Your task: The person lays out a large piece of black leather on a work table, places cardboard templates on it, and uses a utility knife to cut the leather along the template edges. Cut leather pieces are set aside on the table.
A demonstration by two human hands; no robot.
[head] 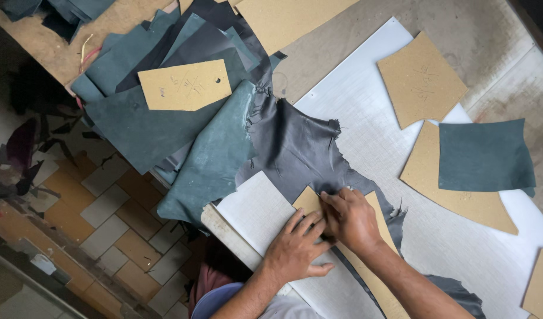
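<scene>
A: Cardboard pattern piece (311, 201), tan and flat, lies on the dark grey leather hide (295, 147), low centre of the white cutting board (366, 106). Start from the left, please.

B: Far left: a heap of teal leather offcuts (147, 127) hanging over the table edge, with a second tan cardboard template (185, 85) resting on top. Next, the grey hide draped from that heap onto the board.

A: Hands?

B: Left hand (295, 248) lies palm down, fingers spread and flat, pressing on the pattern piece and hide; it grips nothing. Right hand (349, 218), just beside and touching it, has its fingers curled together at the pattern's upper edge (whether they pinch a tool, I cannot tell).

A: And further right?

B: A tan five-sided cardboard template (421, 80) on the board, then a large tan cardboard sheet (460, 201) with a cut teal leather panel (486, 156) lying on it. One more cardboard corner (542, 283) shows at the lower right edge.
</scene>
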